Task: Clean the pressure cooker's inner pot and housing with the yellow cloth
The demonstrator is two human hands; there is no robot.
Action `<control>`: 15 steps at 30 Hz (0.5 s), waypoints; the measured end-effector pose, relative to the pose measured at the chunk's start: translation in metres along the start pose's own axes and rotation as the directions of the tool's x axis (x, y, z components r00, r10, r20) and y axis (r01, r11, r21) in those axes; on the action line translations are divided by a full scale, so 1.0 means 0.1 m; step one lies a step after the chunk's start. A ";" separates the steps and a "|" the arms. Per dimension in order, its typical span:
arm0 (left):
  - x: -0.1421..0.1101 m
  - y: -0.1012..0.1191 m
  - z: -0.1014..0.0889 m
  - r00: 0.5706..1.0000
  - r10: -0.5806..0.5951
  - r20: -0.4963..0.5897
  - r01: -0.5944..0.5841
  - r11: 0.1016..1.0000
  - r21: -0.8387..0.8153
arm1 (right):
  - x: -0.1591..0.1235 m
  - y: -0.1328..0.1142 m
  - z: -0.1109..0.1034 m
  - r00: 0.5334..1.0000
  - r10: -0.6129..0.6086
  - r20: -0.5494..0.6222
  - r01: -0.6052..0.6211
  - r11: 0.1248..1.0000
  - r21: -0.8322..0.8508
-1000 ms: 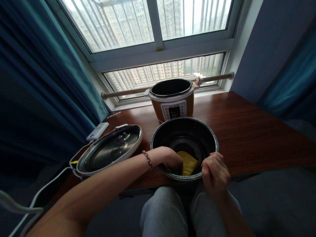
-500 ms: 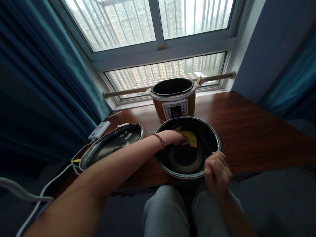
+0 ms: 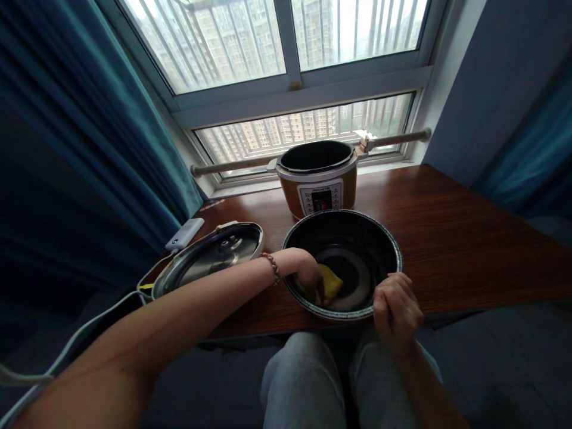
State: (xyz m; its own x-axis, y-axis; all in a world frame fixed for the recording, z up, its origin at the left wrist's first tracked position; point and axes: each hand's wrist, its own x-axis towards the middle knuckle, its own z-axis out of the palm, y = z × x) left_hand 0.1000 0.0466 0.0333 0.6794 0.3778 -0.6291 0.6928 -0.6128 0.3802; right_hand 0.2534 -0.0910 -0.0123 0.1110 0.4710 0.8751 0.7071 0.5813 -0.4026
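Note:
A round black inner pot (image 3: 353,232) with a pale rim stands at the front edge of the table. Inside it, my left hand (image 3: 309,275) presses a yellow cloth (image 3: 331,283) against the near left part of the wall and bottom. My left fingertips are partly hidden by the pot's shade and the cloth. On the right, my right hand (image 3: 397,307) is closed around the pot's near right rim. Directly behind the pot sits a brown and white electric pressure cooker (image 3: 319,185), lidless, its control panel facing me.
The cooker's lid (image 3: 214,256) lies upside down on the left of the wooden table (image 3: 456,238). Beside it are a white power bank (image 3: 185,233) and a white cable (image 3: 80,328). A barred window (image 3: 308,113) and a blue curtain (image 3: 111,107) border the table.
My left hand has moved the yellow cloth from the far side of the pot's inside to the near left side. My right hand keeps its grip on the rim.

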 end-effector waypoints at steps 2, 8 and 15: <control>-0.06 0.15 0.03 0.961 0.124 0.246 -0.097 0.988 -0.118 | -0.01 0.00 0.00 1.000 0.006 -0.003 -0.006 1.000 -0.001; -0.03 0.44 0.14 0.894 0.421 0.155 -0.295 0.812 -0.503 | -0.04 0.01 0.01 1.000 0.015 -0.013 -0.015 1.000 -0.009; -0.32 0.31 0.01 0.879 0.385 0.280 -0.317 0.912 -0.260 | -0.03 0.01 0.01 1.000 0.007 -0.015 -0.008 1.000 -0.008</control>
State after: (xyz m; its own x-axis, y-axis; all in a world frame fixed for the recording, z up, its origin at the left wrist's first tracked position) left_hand 0.0997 0.0145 0.0642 0.7964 -0.0985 -0.5966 0.4796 -0.4979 0.7225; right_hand 0.2536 -0.0910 -0.0154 0.1264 0.4656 0.8759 0.7120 0.5722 -0.4070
